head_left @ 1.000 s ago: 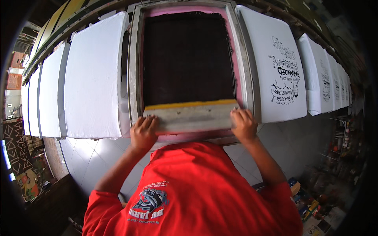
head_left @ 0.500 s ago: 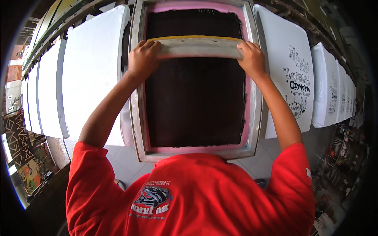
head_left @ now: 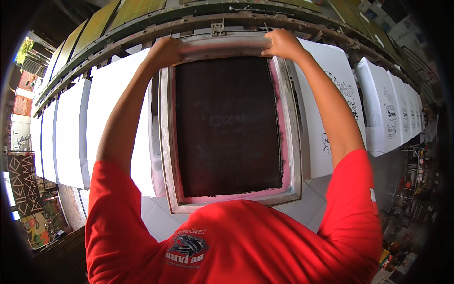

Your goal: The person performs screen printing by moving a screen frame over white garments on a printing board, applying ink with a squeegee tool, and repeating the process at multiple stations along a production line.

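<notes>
A screen-printing frame (head_left: 293,146) with a grey metal rim lies in front of me. Its mesh (head_left: 227,142) is covered in black, bordered by pink, and faint marks show in the black. Across the far end of the frame lies a long grey squeegee (head_left: 224,48). My left hand (head_left: 165,50) is closed around its left end, and my right hand (head_left: 283,43) grips the right end. Both arms are stretched far forward.
White fabric on boards (head_left: 116,113) stands in a row to the left. On the right, more white fabric pieces (head_left: 326,104) carry black prints. A metal hinge clamp (head_left: 218,29) and a dark rail (head_left: 189,23) run behind the frame. Tiled floor (head_left: 163,220) shows below.
Both hands have pushed the squeegee away from me, from the upper part of the mesh to the frame's far end. The view has shifted, showing more of the rail behind.
</notes>
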### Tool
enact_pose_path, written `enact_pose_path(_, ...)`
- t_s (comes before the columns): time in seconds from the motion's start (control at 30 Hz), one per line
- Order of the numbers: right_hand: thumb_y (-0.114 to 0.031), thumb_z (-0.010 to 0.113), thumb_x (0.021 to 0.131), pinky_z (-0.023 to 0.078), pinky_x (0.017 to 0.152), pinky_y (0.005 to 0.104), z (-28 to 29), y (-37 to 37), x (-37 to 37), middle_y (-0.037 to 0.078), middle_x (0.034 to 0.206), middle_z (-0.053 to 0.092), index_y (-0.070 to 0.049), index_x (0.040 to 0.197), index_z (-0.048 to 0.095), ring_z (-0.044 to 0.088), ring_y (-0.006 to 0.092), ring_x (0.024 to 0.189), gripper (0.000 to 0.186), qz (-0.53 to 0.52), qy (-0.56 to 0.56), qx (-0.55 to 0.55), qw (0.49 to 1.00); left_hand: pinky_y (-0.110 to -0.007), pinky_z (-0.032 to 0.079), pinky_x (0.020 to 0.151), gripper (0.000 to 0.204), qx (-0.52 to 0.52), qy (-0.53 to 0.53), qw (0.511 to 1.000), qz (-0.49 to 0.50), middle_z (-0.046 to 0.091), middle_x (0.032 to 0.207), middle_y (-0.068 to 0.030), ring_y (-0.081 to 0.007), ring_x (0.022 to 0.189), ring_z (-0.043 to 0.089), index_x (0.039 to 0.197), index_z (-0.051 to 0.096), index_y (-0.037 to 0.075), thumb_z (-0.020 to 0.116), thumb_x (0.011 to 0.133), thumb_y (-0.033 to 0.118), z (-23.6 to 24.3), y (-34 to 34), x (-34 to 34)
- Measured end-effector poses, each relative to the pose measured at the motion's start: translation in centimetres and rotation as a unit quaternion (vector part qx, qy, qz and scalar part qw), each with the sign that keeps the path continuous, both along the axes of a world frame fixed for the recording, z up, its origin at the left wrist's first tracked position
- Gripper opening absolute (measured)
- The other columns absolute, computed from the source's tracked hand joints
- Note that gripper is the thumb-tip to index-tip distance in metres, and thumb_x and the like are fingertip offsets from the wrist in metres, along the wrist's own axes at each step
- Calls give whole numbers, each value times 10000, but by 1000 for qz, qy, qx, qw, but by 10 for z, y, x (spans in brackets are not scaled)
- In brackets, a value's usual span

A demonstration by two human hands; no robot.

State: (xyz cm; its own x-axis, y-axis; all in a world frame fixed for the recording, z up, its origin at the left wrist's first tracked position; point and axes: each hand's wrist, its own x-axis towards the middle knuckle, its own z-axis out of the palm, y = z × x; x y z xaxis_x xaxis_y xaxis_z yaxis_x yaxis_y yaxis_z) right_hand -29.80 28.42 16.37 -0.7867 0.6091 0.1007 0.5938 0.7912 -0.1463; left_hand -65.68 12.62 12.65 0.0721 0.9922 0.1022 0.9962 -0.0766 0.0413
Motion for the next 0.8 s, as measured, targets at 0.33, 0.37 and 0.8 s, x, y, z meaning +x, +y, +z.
enact_pose_path(0.33,-74,743,656,530,737,429,5,-278,142,96,895,652,-66,851,619,635,314,883,231,-25,80,24,996,-443,541,748,254,45,-156,985,63,673,915,-106,-336,916,635,908,652,87,648,659,36,22,-289,170)
enact_pose_path(0.37,-51,737,643,533,746,420,-5,-309,154,88,905,657,-65,863,628,636,306,893,246,-31,79,12,996,-432,542,749,259,52,-153,985,60,667,910,-95,-324,921,633,904,649,85,644,651,27,12,-321,187)
enact_pose_path(0.8,-109,816,625,518,850,380,-111,-445,218,40,1034,648,-65,1018,656,602,251,1000,427,-67,142,82,984,-390,506,900,473,122,-149,981,33,642,1122,-70,-284,1067,583,1092,630,56,756,641,124,-71,-453,255)
